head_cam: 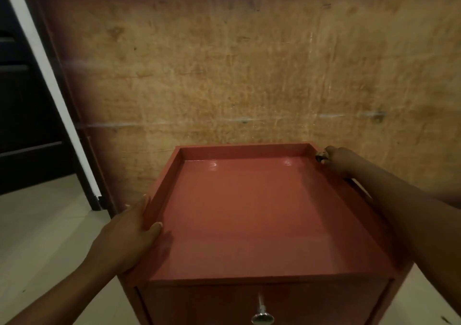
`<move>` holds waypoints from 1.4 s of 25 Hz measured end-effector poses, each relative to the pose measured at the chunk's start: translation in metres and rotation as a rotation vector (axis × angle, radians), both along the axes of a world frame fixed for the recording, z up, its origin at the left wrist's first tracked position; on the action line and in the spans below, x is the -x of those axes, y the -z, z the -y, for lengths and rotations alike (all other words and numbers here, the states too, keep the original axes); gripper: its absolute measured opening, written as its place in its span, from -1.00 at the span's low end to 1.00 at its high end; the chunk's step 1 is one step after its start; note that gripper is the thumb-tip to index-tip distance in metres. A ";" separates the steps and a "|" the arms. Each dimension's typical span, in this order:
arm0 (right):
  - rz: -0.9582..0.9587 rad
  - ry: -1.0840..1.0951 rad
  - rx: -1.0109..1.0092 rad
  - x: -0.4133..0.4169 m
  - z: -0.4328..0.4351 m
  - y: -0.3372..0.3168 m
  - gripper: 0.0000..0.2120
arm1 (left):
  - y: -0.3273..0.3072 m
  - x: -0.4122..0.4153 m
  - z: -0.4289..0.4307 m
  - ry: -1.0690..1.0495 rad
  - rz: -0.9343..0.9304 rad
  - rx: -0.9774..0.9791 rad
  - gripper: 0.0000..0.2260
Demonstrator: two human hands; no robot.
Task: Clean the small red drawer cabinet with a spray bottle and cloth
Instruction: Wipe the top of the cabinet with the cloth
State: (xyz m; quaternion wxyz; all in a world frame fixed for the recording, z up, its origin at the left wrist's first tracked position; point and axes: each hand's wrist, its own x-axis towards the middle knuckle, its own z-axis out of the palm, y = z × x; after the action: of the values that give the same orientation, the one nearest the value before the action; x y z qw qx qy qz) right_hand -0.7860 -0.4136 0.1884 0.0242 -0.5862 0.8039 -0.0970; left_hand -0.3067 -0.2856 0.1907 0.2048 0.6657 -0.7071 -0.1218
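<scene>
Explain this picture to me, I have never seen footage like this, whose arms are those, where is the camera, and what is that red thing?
There is one picture, taken by a wide-angle camera worn on a person's head, looking forward and down. The two bare arms coming in from the bottom corners belong to that person; there is no machine.

The red thing is a small drawer cabinet standing on a pale floor against a worn brownish wall. Its top is a shallow tray with a raised rim, and nothing lies in it. At the bottom you see a drawer front with a metal knob.

The left hand grips the rim on the left side, thumb over the edge. The right hand is at the far right corner and seems to clutch something small, perhaps a bunched cloth; it is too blurred to be sure. No spray bottle is in view.
</scene>
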 end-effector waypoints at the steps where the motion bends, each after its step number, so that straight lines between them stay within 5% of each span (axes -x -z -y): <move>1: -0.007 0.006 -0.004 0.002 0.012 0.000 -0.64 | 0.001 -0.001 0.002 -0.001 -0.004 -0.004 -0.37; 10: -0.024 0.007 -0.028 0.018 0.106 -0.004 -0.70 | 0.013 -0.007 0.016 -0.015 0.003 -0.015 -0.28; 13: 0.020 -0.026 0.011 0.030 0.111 -0.003 -0.79 | 0.017 -0.011 0.020 -0.003 0.012 0.010 -0.25; 17: 0.075 -0.059 0.095 0.039 0.113 0.002 -0.59 | 0.020 -0.011 0.021 0.001 0.042 0.004 -0.22; 23: 0.001 -0.192 0.122 0.025 0.113 -0.011 -0.73 | 0.022 -0.014 0.024 0.013 0.015 0.012 -0.21; 35: 0.008 -0.773 0.274 -0.310 0.207 0.005 -0.75 | 0.023 -0.015 0.025 -0.007 -0.038 0.006 -0.25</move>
State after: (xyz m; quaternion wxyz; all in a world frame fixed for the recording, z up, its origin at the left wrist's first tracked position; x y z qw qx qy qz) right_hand -0.4761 -0.6202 0.1830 -0.0162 -0.8425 0.5042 -0.1890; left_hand -0.2913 -0.3111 0.1675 0.2206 0.6652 -0.7011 -0.1316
